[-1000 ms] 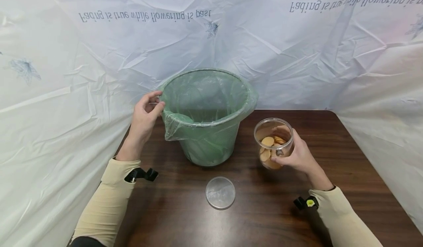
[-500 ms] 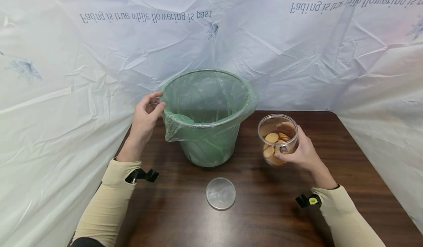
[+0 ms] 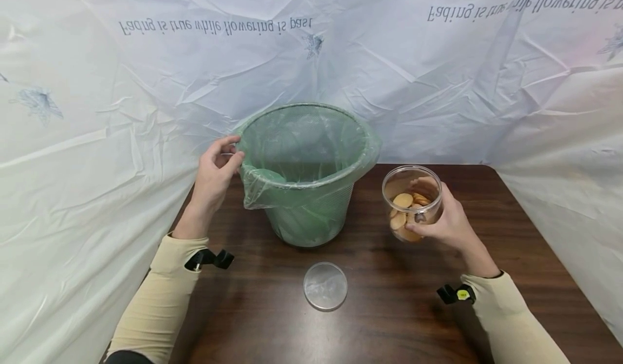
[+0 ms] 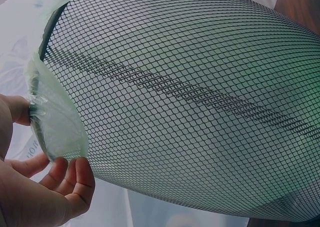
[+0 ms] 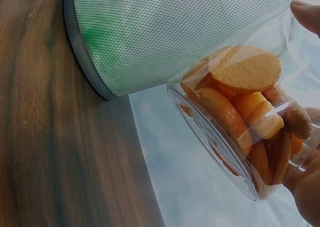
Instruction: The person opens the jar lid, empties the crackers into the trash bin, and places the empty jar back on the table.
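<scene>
A wire mesh trash bin (image 3: 318, 218) stands on the table, lined with a green plastic bag (image 3: 263, 193) folded over its rim. At the left side of that rim my left hand (image 3: 208, 183) holds on; the left wrist view shows thumb and curled fingers on the bag's folded edge. My right hand (image 3: 454, 226) grips a clear jar (image 3: 411, 211) by its right side, lifted off the table and without a lid. Several round golden cookies (image 5: 245, 69) lie in its lower part. Right of the bin, the jar is apart from it.
A clear round lid (image 3: 325, 286) lies flat on the dark wooden table (image 3: 379, 321), in front of the bin. White printed sheeting (image 3: 418, 83) hangs behind and along both sides of the table.
My right hand has carried the jar of cookies slightly up and to the right, away from the bin. My left hand stays at the rim.
</scene>
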The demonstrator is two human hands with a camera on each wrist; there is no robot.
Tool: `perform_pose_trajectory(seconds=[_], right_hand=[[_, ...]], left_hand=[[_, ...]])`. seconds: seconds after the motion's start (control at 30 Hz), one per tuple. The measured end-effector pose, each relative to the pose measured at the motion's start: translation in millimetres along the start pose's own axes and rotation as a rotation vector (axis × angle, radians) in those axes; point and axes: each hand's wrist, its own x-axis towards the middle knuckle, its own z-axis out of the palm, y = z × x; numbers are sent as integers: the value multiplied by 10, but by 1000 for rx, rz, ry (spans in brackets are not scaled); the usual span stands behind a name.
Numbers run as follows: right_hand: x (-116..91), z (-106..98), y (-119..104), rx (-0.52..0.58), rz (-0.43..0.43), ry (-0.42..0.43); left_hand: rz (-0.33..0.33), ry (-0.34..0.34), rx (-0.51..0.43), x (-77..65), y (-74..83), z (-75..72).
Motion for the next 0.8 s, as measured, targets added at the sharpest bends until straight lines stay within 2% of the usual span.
perform_pose_trajectory(seconds=[0.33,0.8], right_hand=[[108,-38,-338,-41,-12,7],[189,-89,-369,-63,-60,20]], left_hand=[[-8,-2,0,0,12,3],[-4,-22,3,-5,-7,-17]])
